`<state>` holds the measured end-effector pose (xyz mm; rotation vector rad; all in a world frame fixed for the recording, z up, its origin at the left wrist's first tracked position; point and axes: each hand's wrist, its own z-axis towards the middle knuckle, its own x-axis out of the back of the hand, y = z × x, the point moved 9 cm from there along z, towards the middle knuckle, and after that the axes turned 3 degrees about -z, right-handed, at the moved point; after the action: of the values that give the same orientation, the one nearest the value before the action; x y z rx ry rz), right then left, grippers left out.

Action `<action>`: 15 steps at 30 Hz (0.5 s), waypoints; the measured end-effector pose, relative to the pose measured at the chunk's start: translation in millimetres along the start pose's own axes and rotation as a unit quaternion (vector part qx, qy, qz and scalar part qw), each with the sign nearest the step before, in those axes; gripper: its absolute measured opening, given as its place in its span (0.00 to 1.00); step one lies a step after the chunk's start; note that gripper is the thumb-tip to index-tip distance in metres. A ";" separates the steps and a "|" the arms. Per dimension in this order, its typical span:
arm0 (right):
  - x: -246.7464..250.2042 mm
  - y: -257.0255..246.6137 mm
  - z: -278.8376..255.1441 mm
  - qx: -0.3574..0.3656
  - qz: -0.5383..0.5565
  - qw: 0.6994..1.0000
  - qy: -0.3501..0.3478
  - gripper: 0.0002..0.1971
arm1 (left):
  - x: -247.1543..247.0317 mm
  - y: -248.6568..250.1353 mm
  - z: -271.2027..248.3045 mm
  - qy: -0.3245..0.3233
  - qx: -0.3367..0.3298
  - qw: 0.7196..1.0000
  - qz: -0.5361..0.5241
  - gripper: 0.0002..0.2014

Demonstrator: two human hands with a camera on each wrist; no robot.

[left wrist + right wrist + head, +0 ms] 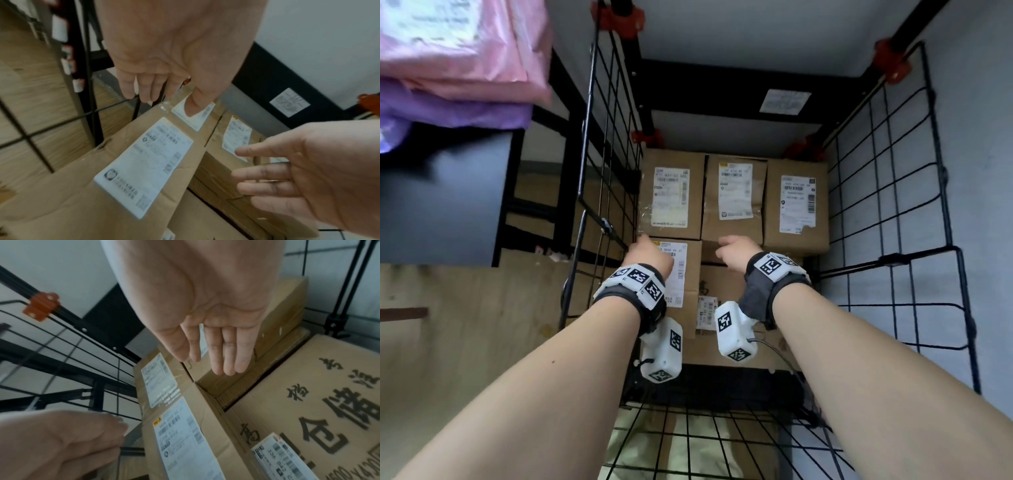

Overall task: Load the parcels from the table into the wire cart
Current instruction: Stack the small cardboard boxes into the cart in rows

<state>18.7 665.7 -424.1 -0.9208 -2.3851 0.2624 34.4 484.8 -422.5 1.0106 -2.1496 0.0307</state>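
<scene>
two hands are down inside the wire cart (893, 192). the left hand (649, 255) hangs over the near left box (681, 274), fingers loose and holding nothing, its tips by the box's far edge. the right hand (736, 251) is flat and open too, just above the gap beside that box, holding nothing.

three brown boxes sit in a row at 12 o'clock in the cart: left (671, 195), middle (734, 195) and right (796, 205). a big box with dark writing (318, 402) lies low at 5 o'clock from the right hand.

more parcels, the pink and purple bags (458, 65), wait on the table at 10 o'clock, well apart from both hands. their long side runs left to right. i think the left hand is nearer to them, so it should reach up and over first.
</scene>
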 end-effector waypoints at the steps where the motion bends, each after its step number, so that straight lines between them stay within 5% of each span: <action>1: 8.4 -6.2 -9.5 0.007 -0.012 1.000 0.009 0.21 | 7.5 8.9 -6.3 0.000 -0.018 1.000 0.011 0.23; 8: 64.6 -56.9 -89.3 0.055 -0.104 0.989 0.087 0.22 | 74.0 67.4 -62.8 0.035 -0.152 0.980 0.121 0.24; 15: 94.8 -100.6 -167.0 0.079 -0.157 0.965 0.195 0.25 | 137.5 112.7 -125.5 0.105 -0.290 0.928 0.211 0.24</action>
<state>0.5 650.8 -208.6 -0.4588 -2.0665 0.1305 -19.9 512.1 -213.6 0.1881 -1.9576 -0.2663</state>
